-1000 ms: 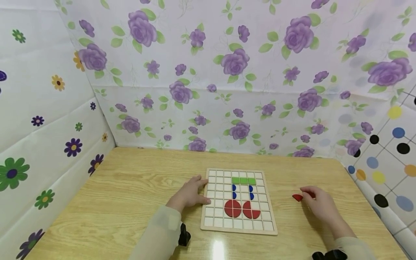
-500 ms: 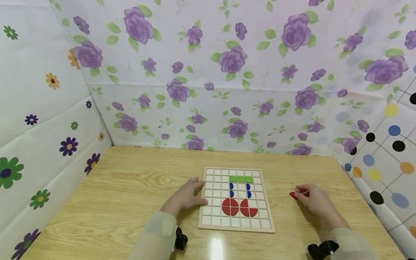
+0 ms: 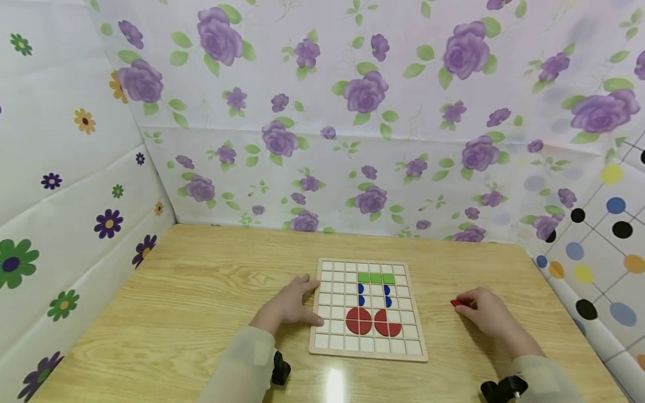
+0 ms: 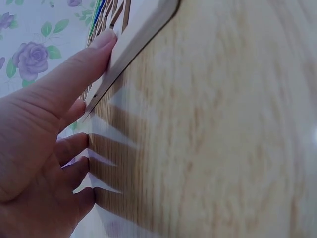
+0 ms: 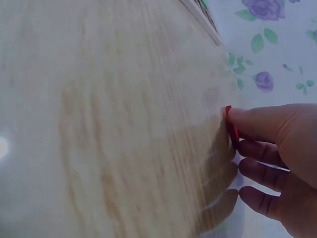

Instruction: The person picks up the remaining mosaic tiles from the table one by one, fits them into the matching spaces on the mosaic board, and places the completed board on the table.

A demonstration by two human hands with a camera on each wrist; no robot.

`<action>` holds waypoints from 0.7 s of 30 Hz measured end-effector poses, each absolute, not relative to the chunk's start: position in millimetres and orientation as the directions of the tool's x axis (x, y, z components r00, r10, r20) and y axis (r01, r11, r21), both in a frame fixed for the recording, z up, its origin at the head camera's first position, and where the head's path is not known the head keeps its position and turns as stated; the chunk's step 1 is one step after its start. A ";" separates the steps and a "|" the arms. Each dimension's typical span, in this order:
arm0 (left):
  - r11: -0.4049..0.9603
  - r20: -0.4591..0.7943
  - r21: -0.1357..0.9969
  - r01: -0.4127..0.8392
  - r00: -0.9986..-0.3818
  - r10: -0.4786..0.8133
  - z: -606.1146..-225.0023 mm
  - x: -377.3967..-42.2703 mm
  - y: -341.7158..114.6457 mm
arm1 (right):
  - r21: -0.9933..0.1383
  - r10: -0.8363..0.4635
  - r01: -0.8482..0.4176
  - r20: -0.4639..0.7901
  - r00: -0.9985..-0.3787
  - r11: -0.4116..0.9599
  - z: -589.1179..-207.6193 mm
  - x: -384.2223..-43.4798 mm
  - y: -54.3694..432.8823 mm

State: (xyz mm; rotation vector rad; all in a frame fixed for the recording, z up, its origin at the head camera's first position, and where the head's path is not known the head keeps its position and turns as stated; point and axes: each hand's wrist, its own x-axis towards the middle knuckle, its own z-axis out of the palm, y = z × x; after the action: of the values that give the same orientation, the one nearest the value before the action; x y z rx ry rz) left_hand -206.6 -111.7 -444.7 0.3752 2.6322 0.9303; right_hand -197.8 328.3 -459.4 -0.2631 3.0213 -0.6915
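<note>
A square grid board (image 3: 368, 356) with a pale wooden rim lies on the table. Its cells hold a row of green squares (image 3: 375, 278) and several blue half-circles (image 3: 361, 300). Below them are a full circle of red quarter pieces (image 3: 359, 321) and another red circle (image 3: 388, 329) lacking its upper right quarter. My left hand (image 3: 288, 305) touches the board's left side, its thumb extended onto the rim and the other fingers spread. Right of the board, my right hand (image 3: 486, 312) pinches a red quarter-circle piece (image 5: 233, 130) between thumb and forefinger, at the tabletop.
The wooden table (image 3: 211, 280) extends to both sides of the board. Behind it hangs a cloth with purple flowers (image 3: 370, 200). A flowered cloth stands at the left and a dotted one (image 3: 584, 274) at the right. Black wrist cameras (image 3: 280, 369) sit on both wrists.
My right fingers have closed on the red quarter-circle piece, which now shows less between them. My left thumb has slid slightly down the board's side. The head view has shifted slightly.
</note>
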 end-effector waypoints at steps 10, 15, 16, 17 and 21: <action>0.760 -0.216 0.633 0.145 -0.910 0.354 -448.6 -207.6 -112.0 | -0.416 -0.157 -0.141 -0.002 -0.988 0.898 -457.6 -198.5 333.1; 0.758 -0.219 0.636 0.146 -0.907 0.359 -449.1 -208.1 -112.8 | -0.441 -0.115 -0.094 -0.020 -0.993 0.893 -458.4 -196.9 334.1; 0.758 -0.220 0.635 0.146 -0.907 0.359 -448.9 -208.1 -113.0 | -0.446 -0.111 -0.090 -0.020 -0.994 0.891 -458.2 -196.5 334.2; 0.759 -0.221 0.635 0.145 -0.907 0.358 -448.7 -208.2 -113.1 | -0.450 -0.107 -0.086 -0.020 -0.994 0.889 -458.2 -196.1 334.2; 0.766 -0.223 0.627 0.144 -0.908 0.354 -447.8 -208.3 -113.4 | -0.481 -0.079 -0.063 -0.013 -0.997 0.875 -458.3 -195.4 333.4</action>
State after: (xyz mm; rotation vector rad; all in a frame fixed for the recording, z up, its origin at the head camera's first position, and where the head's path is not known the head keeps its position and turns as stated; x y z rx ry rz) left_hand -208.3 -113.4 -447.8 0.3831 2.6325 0.8962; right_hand -195.4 333.4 -458.3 -0.1138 3.0108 -0.7703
